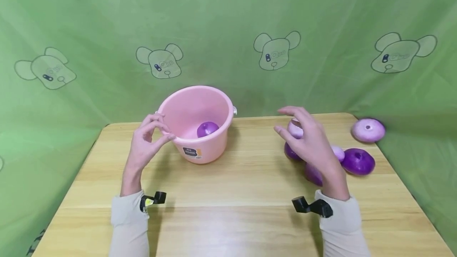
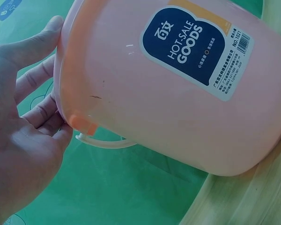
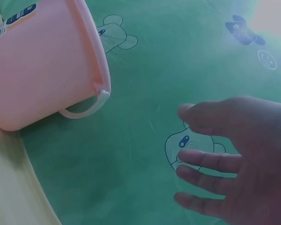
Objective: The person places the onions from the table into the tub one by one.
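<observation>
A pink bucket (image 1: 210, 152) with a printed label (image 2: 192, 47) stands upright near the back of the table. My left hand (image 1: 143, 142) holds its rim at the left side, thumb toward the front and fingertips partly hidden behind the edge. Inside the bucket lies one glossy, round, onion-like purple thing (image 1: 207, 129). To the right, my right hand (image 1: 308, 140) hovers with thumb and fingers spread, holding nothing. Beneath and behind it are several similar round things, some dark purple (image 1: 358, 162), some pale lilac (image 1: 368, 131); the hand and forearm partly cover a few.
The wooden table (image 1: 221, 225) ends just behind the bucket. A green cloth (image 1: 221, 23) with mouse-head drawings hangs around the back and sides. The bucket's white handle (image 3: 86, 112) hangs down along its outside. Black camera mounts (image 1: 312, 206) sit on both wrists.
</observation>
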Action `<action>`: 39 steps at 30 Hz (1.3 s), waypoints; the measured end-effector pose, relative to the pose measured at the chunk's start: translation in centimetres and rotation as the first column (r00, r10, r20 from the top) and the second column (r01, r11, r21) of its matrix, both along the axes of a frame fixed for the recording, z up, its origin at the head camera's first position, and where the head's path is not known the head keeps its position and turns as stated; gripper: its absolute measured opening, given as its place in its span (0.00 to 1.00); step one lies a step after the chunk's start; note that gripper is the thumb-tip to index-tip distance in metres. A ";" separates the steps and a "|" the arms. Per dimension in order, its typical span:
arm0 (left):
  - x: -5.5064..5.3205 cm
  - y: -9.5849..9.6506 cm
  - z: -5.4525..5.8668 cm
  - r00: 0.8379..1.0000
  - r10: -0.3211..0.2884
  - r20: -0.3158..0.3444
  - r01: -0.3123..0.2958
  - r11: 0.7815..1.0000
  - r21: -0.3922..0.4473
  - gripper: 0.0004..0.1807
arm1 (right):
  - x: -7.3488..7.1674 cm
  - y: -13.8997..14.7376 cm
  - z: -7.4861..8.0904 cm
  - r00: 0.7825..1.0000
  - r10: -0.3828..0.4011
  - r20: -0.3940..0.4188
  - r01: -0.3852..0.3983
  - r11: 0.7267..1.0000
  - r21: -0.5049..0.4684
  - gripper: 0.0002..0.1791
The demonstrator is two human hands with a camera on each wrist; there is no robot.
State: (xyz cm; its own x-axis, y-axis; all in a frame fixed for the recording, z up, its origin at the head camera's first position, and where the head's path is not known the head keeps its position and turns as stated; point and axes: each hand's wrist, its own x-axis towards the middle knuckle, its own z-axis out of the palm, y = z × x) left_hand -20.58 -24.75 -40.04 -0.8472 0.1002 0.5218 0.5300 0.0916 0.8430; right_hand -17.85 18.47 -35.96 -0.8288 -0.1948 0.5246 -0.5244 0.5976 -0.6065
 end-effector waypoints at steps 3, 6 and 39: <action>0.2 -0.1 0.0 1.000 0.005 0.007 -0.005 1.000 0.005 0.09 | -0.1 0.1 -0.2 0.999 -0.018 0.034 0.016 0.999 0.038 0.24; 0.2 -0.1 0.1 1.000 0.007 0.000 -0.007 1.000 0.010 0.10 | -0.4 0.4 -0.4 0.998 -0.033 0.061 0.028 0.997 0.069 0.24; 0.4 0.4 0.1 1.000 -0.013 -0.014 0.014 1.000 0.015 0.09 | -1.2 5.2 -3.5 0.957 -0.014 0.288 -0.035 0.986 0.164 0.24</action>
State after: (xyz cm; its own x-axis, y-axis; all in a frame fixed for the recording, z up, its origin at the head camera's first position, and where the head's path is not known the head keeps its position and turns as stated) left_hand -20.21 -24.37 -39.99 -0.8386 0.1036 0.5349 0.5427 0.0717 0.8369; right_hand -19.02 23.71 -39.42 -0.9369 -0.2685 0.2238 -0.3494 0.6979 -0.6252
